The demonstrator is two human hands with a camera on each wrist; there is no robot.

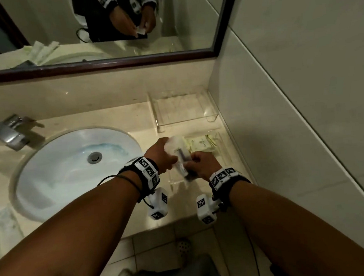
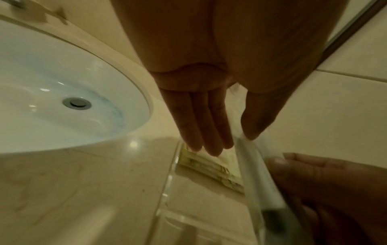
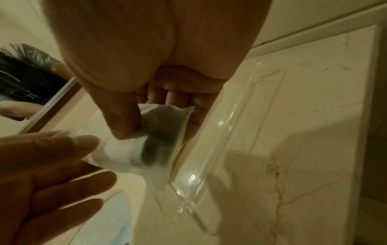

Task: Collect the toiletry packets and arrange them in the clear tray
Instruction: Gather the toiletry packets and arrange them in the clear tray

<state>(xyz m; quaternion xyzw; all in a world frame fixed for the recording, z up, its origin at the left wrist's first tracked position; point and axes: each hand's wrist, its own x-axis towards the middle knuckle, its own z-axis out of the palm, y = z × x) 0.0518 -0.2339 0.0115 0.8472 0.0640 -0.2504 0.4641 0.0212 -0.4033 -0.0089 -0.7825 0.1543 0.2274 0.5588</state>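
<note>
A person's two hands meet over a marble bathroom counter (image 1: 114, 119), just right of the white oval sink (image 1: 55, 174), sharing one translucent toiletry packet (image 1: 179, 154) with a dark item inside. The right hand (image 1: 202, 163) has its thumb and curled fingers pinched on the packet's near end; the right wrist view shows the thumb pressing the plastic against the fingers. The left hand (image 1: 161, 154) lies with fingers straight and close together, its thumb tip and fingertips (image 2: 209, 145) touching the packet's far end rather than wrapping it.

The packet hangs above the near clear tray (image 1: 219, 154), which sits on the counter right of the sink and already holds pale yellow-green packets (image 1: 199, 144) at its far end. The hands and the packet cover much of that tray's middle, so the rest of its contents cannot be made out. A second clear tray (image 1: 182, 107) stands farther from the sink, against the back wall under the dark-framed mirror (image 1: 102, 26).

A chrome faucet (image 1: 10, 131) stands behind the sink to its left, and more white packets (image 1: 0, 221) lie blurred on the counter at the sink's near left. Both wrists carry black bands with printed marker squares. The tiled side wall (image 1: 292, 85) closes in the counter beyond the trays.
</note>
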